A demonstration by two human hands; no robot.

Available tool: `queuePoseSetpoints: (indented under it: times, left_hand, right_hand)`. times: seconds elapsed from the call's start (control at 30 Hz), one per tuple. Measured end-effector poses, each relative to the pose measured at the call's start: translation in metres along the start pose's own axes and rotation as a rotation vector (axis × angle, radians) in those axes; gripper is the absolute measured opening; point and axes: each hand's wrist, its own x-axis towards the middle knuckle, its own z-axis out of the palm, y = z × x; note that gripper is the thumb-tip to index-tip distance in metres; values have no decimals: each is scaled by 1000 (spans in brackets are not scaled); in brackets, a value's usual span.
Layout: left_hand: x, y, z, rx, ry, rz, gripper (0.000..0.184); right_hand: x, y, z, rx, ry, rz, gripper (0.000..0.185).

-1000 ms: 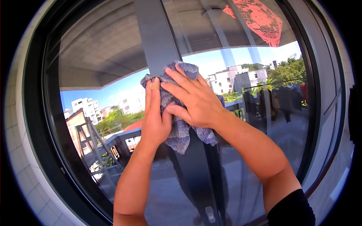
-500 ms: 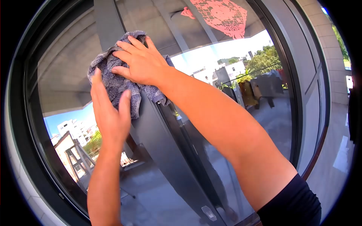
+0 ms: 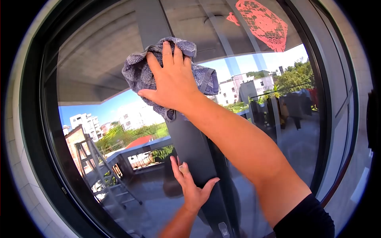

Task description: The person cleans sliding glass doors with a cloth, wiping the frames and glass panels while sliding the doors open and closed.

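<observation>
A grey-purple terry towel is bunched against the dark upright frame between two glass panels. On top of it lies my right hand, fingers spread, pressing it to the frame and holding it there. Part of the towel hangs out to the right of the hand. Lower down, my left hand is at the same upright, its thumb and fingers apart and nothing in it. Whether its palm touches the surface I cannot tell.
A red paper-cut decoration is on the upper right glass. A small latch sits low on the upright. The glass reflects a stepladder, buildings and greenery. Dark outer framing runs down the left.
My left hand has left the towel's edge and moved down and right to the lower upright. My right hand stays on the towel. The whole view has shifted, placing the towel further right.
</observation>
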Motion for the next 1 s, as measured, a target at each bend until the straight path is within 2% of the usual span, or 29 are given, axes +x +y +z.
queuePoseSetpoints:
  times: [0.07, 0.1, 0.2, 0.3, 0.4, 0.5, 0.6, 0.7, 0.8, 0.87, 0.9, 1.0]
  left_hand:
    - [-6, -7, 3, -117, 47, -118, 118]
    - [-12, -10, 5, -245, 63, -228, 113]
    - [-25, -18, 2, -125, -6, -200, 104]
    - [-26, -18, 6, -288, 63, -270, 96]
    - [-30, -12, 5, -203, 74, -310, 95]
    - [-26, -1, 0, -265, 69, -465, 94]
    - [-24, -13, -3, -161, -17, -374, 95]
    - [-17, -7, -3, -322, 40, -444, 91]
    - [-18, -10, 1, -206, 66, -360, 87]
    - [-23, -16, 7, -274, 125, -421, 83]
    - [-19, -13, 5, -167, 109, -365, 81]
    - [-17, -11, 5, -140, 117, -379, 81]
  right_hand:
    - [0, -1, 3, -87, 2, -33, 89]
    - [2, 0, 5, -102, -37, -17, 86]
    - [7, 1, 11, -153, -46, -5, 82]
    - [18, 6, 19, -179, -22, -32, 80]
    - [39, 13, 30, -172, 19, -44, 78]
    - [62, 16, 40, -180, 54, -29, 73]
    - [82, 19, 49, -220, 58, -4, 73]
    - [103, 25, 56, -204, 61, -3, 70]
    - [125, 31, 58, -172, 6, 5, 70]
    - [141, 38, 63, -153, 15, -11, 70]
    - [149, 41, 63, -158, -19, -9, 70]
    - [152, 42, 69, -187, 47, -15, 69]
